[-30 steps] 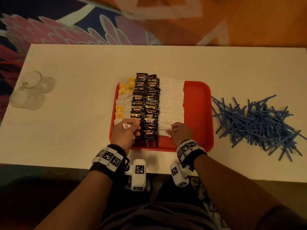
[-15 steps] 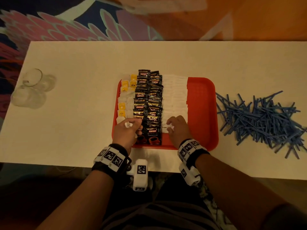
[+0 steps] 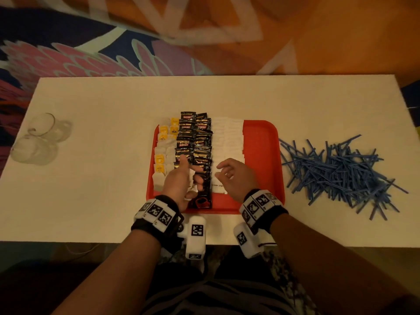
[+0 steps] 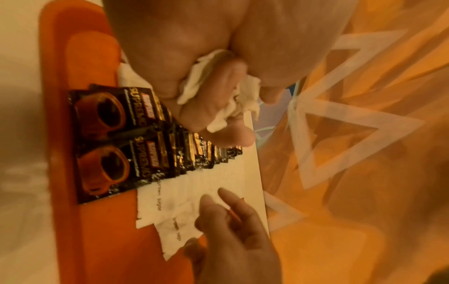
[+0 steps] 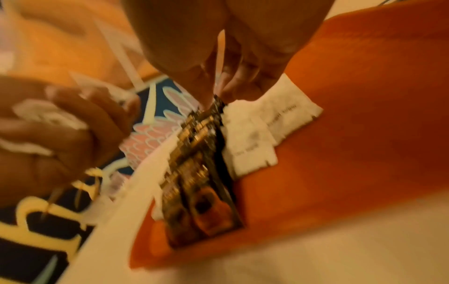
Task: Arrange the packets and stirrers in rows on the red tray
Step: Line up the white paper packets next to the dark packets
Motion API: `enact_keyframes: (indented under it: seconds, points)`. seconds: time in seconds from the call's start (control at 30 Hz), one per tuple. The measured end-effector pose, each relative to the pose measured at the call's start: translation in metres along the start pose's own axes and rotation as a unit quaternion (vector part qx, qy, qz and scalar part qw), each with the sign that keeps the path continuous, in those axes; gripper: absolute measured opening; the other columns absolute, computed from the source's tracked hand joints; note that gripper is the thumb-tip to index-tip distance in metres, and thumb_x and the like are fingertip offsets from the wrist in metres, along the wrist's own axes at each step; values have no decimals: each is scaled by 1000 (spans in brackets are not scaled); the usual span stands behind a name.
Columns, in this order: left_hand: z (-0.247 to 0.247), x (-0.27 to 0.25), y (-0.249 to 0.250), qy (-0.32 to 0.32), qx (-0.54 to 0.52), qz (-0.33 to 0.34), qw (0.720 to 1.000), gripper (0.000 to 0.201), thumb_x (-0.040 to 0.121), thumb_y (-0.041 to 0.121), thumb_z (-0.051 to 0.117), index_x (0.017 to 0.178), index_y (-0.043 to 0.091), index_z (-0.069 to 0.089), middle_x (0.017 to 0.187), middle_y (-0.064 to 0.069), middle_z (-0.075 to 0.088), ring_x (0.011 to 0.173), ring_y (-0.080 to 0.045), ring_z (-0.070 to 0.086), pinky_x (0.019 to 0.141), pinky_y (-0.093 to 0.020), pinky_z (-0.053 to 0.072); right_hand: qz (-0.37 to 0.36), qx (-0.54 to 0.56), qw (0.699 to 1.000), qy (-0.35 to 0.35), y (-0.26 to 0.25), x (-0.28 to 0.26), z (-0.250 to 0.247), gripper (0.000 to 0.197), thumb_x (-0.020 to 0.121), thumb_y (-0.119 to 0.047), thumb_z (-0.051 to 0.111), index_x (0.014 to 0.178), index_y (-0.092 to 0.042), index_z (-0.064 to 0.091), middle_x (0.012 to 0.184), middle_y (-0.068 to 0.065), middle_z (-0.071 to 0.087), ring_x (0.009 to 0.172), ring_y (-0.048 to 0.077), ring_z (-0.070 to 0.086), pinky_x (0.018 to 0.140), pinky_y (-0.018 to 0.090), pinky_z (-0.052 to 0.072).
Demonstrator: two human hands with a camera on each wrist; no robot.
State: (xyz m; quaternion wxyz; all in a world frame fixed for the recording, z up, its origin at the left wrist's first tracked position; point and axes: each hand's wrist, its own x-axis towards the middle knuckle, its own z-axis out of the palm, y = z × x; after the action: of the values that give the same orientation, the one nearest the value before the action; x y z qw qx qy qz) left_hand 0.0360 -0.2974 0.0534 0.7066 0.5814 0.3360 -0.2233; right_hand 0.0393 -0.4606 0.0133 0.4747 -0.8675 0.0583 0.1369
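Observation:
The red tray (image 3: 261, 142) sits mid-table and carries rows of tea bags (image 3: 163, 142), black coffee packets (image 3: 195, 142) and white sugar packets (image 3: 227, 137). My left hand (image 3: 181, 180) hovers over the tray's near left part and grips crumpled white packets (image 4: 218, 92) in its curled fingers. My right hand (image 3: 234, 176) floats just above the nearest white sugar packets (image 4: 175, 207), fingers loosely bent and holding nothing. The pile of blue stirrers (image 3: 341, 171) lies on the table right of the tray.
Clear glass cups (image 3: 38, 142) stand at the table's left edge. The white table (image 3: 102, 189) has bare surface left of the tray and behind it. A patterned carpet (image 3: 113, 53) lies beyond the far edge.
My right hand has let go of the white packet it was setting down and lifted slightly. My left hand rose a little with its packets. The head view shifted.

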Motion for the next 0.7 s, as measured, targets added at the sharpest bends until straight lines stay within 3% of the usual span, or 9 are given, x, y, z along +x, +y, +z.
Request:
enact_keyframes:
  seconds: [0.07, 0.13, 0.2, 0.27, 0.33, 0.5, 0.6, 0.7]
  points:
    - [13, -4, 8, -18, 2, 4, 1000, 61, 103, 55, 30, 93, 5, 62, 58, -6, 56, 42, -15, 49, 32, -16, 22, -15, 45, 999, -9, -25, -1, -16, 5, 87, -26, 71, 87, -22, 68, 83, -7, 66, 72, -1, 56, 60, 6, 39]
    - [26, -9, 16, -43, 14, 14, 999, 64, 103, 56, 28, 97, 2, 61, 58, -9, 57, 40, -16, 49, 32, -16, 22, -27, 90, 995, -41, -46, -2, -32, 13, 87, -31, 71, 84, -17, 72, 83, -2, 71, 68, -1, 60, 59, 6, 41]
    - [38, -14, 24, -70, 40, 26, 996, 67, 102, 59, 25, 98, 2, 60, 58, -10, 57, 37, -15, 48, 31, -16, 22, -26, 113, 989, -88, -59, -3, -45, 16, 87, -27, 72, 86, -11, 73, 75, 4, 71, 60, 2, 63, 59, 10, 45]
    - [49, -19, 31, -96, 54, 37, 993, 66, 101, 61, 24, 93, 4, 57, 58, -10, 58, 36, -15, 46, 31, -16, 22, -17, 120, 987, -105, -63, -1, -55, 10, 87, -20, 72, 84, -10, 73, 63, 4, 68, 58, 14, 64, 62, 21, 49]
    - [57, -22, 38, -121, 52, 43, 990, 66, 100, 62, 24, 93, 5, 57, 60, -9, 58, 35, -15, 43, 31, -15, 21, 1, 136, 987, -88, -64, 3, -63, 9, 87, -14, 70, 78, -14, 72, 60, 1, 66, 62, 20, 62, 61, 31, 49]
    - [65, -26, 44, -128, 23, 59, 990, 60, 93, 69, 37, 90, 12, 57, 59, -6, 55, 36, -12, 39, 33, -17, 19, 52, 229, 972, -4, -68, 5, -87, 15, 90, -7, 63, 76, -14, 65, 73, 0, 67, 73, 15, 66, 63, 30, 50]
    - [70, -28, 43, -103, 33, 119, 987, 40, 95, 52, 54, 85, 13, 60, 59, -4, 50, 39, -11, 39, 35, -17, 21, 56, 254, 966, 12, -71, 8, -97, 14, 91, -7, 61, 78, -12, 62, 77, 7, 68, 69, 16, 67, 59, 28, 50]
    - [74, -24, 43, -72, 62, 181, 979, 24, 88, 30, 72, 95, 8, 71, 67, -5, 58, 44, -14, 41, 44, -21, 26, 66, 287, 955, 17, -75, 8, -105, 16, 94, -5, 58, 79, -9, 59, 75, 10, 67, 60, 14, 65, 54, 28, 49]
